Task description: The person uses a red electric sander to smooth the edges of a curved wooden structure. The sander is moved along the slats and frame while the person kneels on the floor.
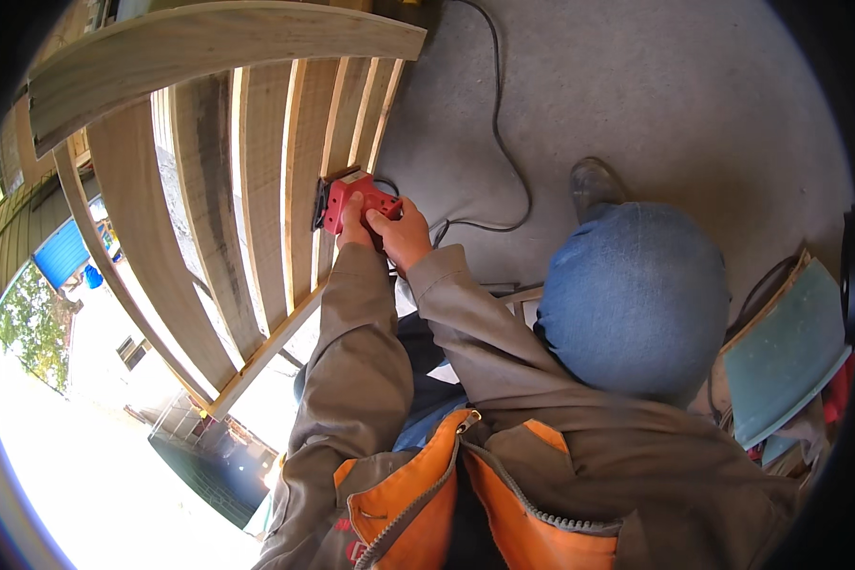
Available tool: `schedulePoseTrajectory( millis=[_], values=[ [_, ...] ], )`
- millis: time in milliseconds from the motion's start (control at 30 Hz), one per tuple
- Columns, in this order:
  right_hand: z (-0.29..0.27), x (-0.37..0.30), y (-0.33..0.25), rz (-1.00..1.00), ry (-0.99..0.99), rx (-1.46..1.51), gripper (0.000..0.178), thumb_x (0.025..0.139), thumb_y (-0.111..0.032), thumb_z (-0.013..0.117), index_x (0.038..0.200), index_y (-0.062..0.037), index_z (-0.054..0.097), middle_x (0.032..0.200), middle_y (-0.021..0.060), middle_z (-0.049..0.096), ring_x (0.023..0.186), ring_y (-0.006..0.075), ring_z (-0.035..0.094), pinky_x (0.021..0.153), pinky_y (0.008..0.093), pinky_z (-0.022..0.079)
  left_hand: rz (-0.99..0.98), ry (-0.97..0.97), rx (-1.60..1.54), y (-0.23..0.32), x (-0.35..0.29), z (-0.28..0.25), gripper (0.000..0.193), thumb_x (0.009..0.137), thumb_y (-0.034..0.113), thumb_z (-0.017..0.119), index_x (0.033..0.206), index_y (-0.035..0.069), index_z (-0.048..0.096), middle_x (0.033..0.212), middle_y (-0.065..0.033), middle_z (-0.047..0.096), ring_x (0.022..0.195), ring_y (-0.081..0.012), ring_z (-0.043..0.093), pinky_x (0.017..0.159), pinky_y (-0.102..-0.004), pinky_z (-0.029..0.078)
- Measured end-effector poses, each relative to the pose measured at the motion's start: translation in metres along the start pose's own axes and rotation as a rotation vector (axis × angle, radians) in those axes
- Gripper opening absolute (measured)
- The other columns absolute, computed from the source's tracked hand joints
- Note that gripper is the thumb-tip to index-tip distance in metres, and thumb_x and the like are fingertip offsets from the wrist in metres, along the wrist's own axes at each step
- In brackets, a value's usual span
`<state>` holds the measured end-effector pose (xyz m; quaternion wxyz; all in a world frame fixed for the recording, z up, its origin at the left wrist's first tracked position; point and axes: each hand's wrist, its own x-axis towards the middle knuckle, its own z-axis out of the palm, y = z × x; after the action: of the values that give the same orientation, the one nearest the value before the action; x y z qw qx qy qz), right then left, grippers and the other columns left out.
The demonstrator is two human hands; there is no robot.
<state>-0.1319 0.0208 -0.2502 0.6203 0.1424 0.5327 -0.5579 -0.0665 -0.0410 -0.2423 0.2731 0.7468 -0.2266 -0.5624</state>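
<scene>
A red electric sander (pixel 358 193) is pressed with its dark pad against one of the upright slats of a wooden slatted panel (pixel 256 190). My left hand (pixel 352 224) is closed around the near side of the sander's body. Beside it, my right hand (pixel 406 237) grips the sander's rear end, thumb toward the left hand. The slats are pale brown, with gaps between them, and one (pixel 216 180) carries a dark streak. A curved top board (pixel 218 43) joins them at the far end, and a narrow rail (pixel 268 351) crosses the near end.
A black cord (pixel 500 133) curves over the grey concrete floor (pixel 693 104) to the right of the panel. My bent knee in jeans (pixel 636 299) and a dark boot (pixel 596 183) are on the right. A pale green panel (pixel 788 351) leans at far right. Bright outdoors shows at left.
</scene>
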Motion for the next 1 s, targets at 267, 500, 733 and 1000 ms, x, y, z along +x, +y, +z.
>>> schedulePoseTrajectory(
  millis=[267,500,733,1000],
  values=[
    [-0.008,0.033,-0.082,-0.22,0.138,-0.035,0.051,0.093,-0.026,0.074,0.13,0.004,0.055,0.117,0.0186,0.069,0.107,0.0281,0.067,0.092,0.0382,0.053,0.056,-0.202,-0.082,0.034,-0.005,0.1,0.052,0.087,0.039,0.078,0.121,0.003,0.067,0.108,-0.0122,0.072,0.091,-0.027,0.069,0.081,-0.0423,0.059],
    [-0.013,0.044,-0.144,-0.315,0.161,-0.038,0.084,0.1,-0.034,0.067,0.158,0.0104,0.025,0.141,0.0265,0.058,0.128,0.0304,0.06,0.105,0.0357,0.048,0.124,-0.304,0.036,0.058,0.017,0.158,0.053,0.088,0.045,0.077,0.118,0.002,0.069,0.11,-0.0106,0.07,0.096,-0.0221,0.066,0.087,-0.0366,0.054],
    [-0.01,0.044,-0.149,-0.233,0.138,0.052,0.082,0.099,-0.033,0.068,0.158,0.0087,0.028,0.142,0.0259,0.057,0.129,0.0301,0.059,0.106,0.0359,0.048,0.107,-0.303,0.06,0.051,0.039,0.149,0.051,0.088,0.043,0.078,0.119,0.003,0.07,0.11,-0.0103,0.07,0.095,-0.0218,0.066,0.086,-0.0371,0.054],
    [-0.008,0.053,-0.135,-0.253,0.228,-0.011,0.08,0.094,-0.035,0.071,0.153,0.0066,0.037,0.132,0.0291,0.063,0.122,0.0377,0.063,0.103,0.0411,0.05,0.05,-0.357,-0.034,0.048,0.025,0.15,0.039,0.092,0.037,0.075,0.115,0.006,0.07,0.104,-0.0085,0.072,0.089,-0.0214,0.068,0.08,-0.0373,0.058]
  ],
)
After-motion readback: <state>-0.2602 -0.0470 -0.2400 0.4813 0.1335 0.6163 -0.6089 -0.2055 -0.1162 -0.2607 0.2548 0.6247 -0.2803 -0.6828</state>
